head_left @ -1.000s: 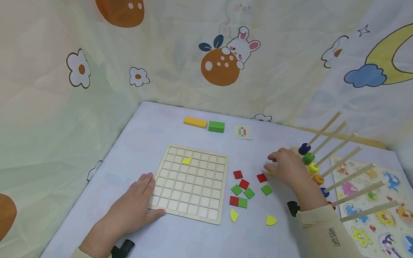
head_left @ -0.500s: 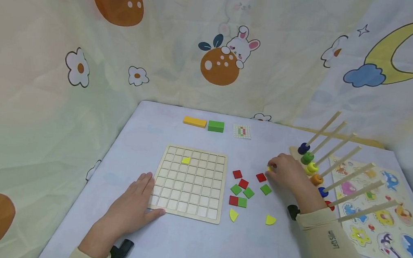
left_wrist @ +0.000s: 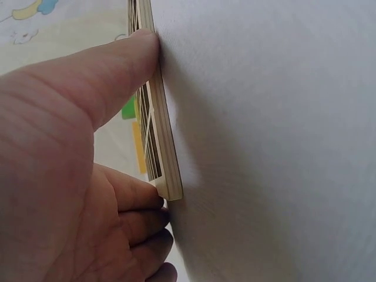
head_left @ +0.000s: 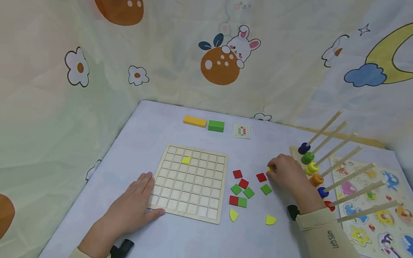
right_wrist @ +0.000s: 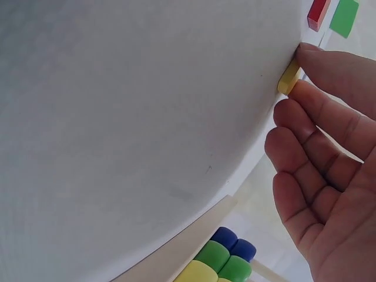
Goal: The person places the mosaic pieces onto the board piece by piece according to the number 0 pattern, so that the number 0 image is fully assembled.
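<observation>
left hand (head_left: 131,208) lower left, flat with straight fingers steadying grid board (head_left: 191,181) corner | right hand (head_left: 289,175) centre right, thumb and forefinger pinching yellow tile (right_wrist: 288,79) by its edges on the table | tile likely light, stiff, thin, smooth: pinch opposite edges

left hand (head_left: 131,208) flat, fingers straight; right hand (head_left: 289,175) in a pinching grip
</observation>
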Tool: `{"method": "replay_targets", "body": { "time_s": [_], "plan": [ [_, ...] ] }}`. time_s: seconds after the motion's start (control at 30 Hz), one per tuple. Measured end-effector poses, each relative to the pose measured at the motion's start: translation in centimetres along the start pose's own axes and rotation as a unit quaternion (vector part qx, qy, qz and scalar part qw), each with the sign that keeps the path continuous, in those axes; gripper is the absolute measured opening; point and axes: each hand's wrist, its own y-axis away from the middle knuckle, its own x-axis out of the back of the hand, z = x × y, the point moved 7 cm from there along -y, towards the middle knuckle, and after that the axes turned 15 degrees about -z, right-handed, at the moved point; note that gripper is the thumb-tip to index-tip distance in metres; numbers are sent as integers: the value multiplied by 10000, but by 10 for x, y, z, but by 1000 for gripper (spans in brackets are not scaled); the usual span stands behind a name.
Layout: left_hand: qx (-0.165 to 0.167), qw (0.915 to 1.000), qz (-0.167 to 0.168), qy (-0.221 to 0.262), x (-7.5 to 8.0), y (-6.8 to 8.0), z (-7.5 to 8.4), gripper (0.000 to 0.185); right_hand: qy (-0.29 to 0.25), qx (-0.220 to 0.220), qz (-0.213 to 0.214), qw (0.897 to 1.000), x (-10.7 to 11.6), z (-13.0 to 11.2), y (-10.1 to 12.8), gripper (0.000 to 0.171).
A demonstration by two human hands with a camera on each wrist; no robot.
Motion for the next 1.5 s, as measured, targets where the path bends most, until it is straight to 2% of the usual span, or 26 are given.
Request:
{"method": "replay_targets", "body": {
  "time_s": [0.3,0.53,0.9,1.13,1.33,1.5],
  "plan": [
    [18,10000,32,1,0,1,1,108,-24,-84,74,9999,2,-4,2,31],
    [21,10000,59,-41,2,2,2,108,13,23,202,9998,8,-11,6,28],
    [47,10000,-10,-32,4,2,3,108,-93,26,68,9999,12,-23,4,30],
    [18,10000,0,-26,7,3,3,107,13,245,85,9997,16,-40,3,31],
    [40,10000,-46,6,5,2,2,108,293,535,310,9977,19,-61,2,29],
    [27,10000,-47,7,3,1,3,108,404,563,432,9967,17,-74,-2,31]
  ]
}}
